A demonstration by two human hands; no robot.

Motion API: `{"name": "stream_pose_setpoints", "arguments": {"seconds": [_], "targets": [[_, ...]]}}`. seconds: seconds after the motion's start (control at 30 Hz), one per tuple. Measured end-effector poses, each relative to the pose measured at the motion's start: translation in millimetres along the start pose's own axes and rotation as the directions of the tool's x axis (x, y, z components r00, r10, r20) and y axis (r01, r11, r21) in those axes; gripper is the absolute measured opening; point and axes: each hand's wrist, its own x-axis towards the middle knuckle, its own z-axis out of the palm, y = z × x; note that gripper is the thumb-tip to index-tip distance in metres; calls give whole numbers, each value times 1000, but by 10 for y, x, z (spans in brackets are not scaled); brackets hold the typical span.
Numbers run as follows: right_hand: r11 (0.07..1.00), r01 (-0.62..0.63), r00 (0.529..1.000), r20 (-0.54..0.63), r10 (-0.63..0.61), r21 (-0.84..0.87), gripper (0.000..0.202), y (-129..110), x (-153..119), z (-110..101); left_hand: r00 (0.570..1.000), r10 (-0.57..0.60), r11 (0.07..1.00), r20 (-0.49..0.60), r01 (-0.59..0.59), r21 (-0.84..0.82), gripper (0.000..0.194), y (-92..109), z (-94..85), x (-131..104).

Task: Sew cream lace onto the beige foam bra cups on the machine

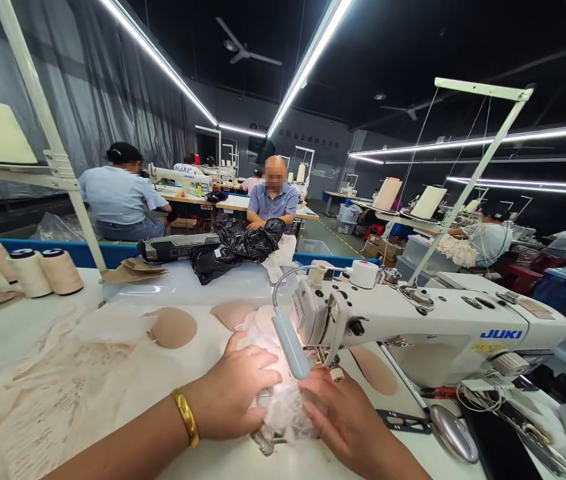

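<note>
Beneath the needle end of a white sewing machine (433, 327), on a pale worktop (207, 460), lies a bunched piece of whitish lace fabric (285, 407), lit by a slim grey lamp (290, 347). Its longer run goes from the near edge away from the person, leaning slightly left at the far end; the folds hide its full outline. The left hand (235, 387) rests on its left side with fingers spread wide, a gold bracelet (185, 418) at the wrist. The right hand (343, 413) lies against the right side, fingers closer together and partly covered by the machine; whether it pinches the fabric cannot be told. The machine's long axis runs crosswise, needle end to the left, knob end to the right. Just right of the needle, a beige pad (373, 370) slants from upper left to lower right, broad end nearer the person; a rounder beige pad (175, 327) lies left of the hands. Blue letters on the machine arm read "JUKI", above a yellow marking too blurred to read. Behind, a dark case (177, 248) bears partly readable lettering, and the far wall's sign (293, 133) starts "YIN", its remainder unclear.
</note>
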Motion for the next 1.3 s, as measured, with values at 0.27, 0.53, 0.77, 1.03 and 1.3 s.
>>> {"name": "stream_pose_setpoints", "arguments": {"seconds": [0.27,0.53,0.77,1.03,1.3], "targets": [[989,-49,986,151,70,-140,22,94,-15,170,960,-197,980,200,201,3,30,348,-102,-5],[990,-127,986,97,133,-61,28,126,39,-155,981,-13,980,194,51,-192,16,193,-163,-36],[968,-248,923,296,245,-25,31,198,-3,-266,996,77,978,55,-64,-199,12,80,82,25],[954,-223,966,178,188,200,28,204,15,-161,989,147,972,12,-142,-186,39,-63,163,99],[965,-231,949,189,252,-128,22,213,37,21,978,201,973,-52,-205,-104,41,-164,203,171]]}}
